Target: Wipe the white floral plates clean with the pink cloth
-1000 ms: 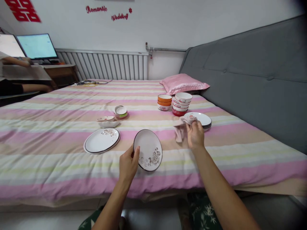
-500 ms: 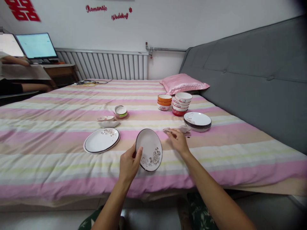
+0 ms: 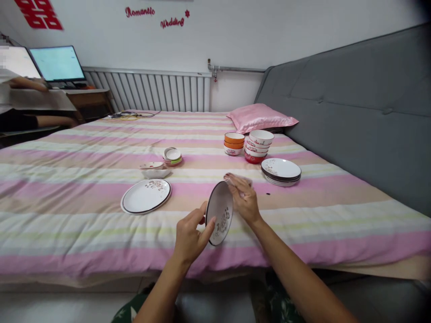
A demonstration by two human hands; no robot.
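Note:
A white plate (image 3: 219, 213) with a dark rim and brown flowers is tilted steeply above the near part of the bed. My left hand (image 3: 191, 233) grips its left edge, thumb on the face and fingers behind. At the plate's upper right edge is my right hand (image 3: 245, 199), its fingers closed on a thin, pale cloth or tissue (image 3: 248, 180), which shows partly behind the fingers. To the left lie two stacked plates (image 3: 146, 197), the upper one flowered. A stack of similar plates (image 3: 282, 169) stands to the right of my right hand.
Behind the plate stack stand white and red bowls (image 3: 258, 146) and orange bowls (image 3: 234, 142). Small dishes (image 3: 172, 155) and boat-shaped dishes (image 3: 155, 170) sit at left. A pink pillow (image 3: 262, 117) lies near the grey headboard (image 3: 353, 94). Another person's arm (image 3: 28, 84) shows at a desk, far left.
The plate has moved right and turned more edge-on in my left hand. My right hand, with the cloth or tissue, has come left to the plate's edge. The view has shifted slightly.

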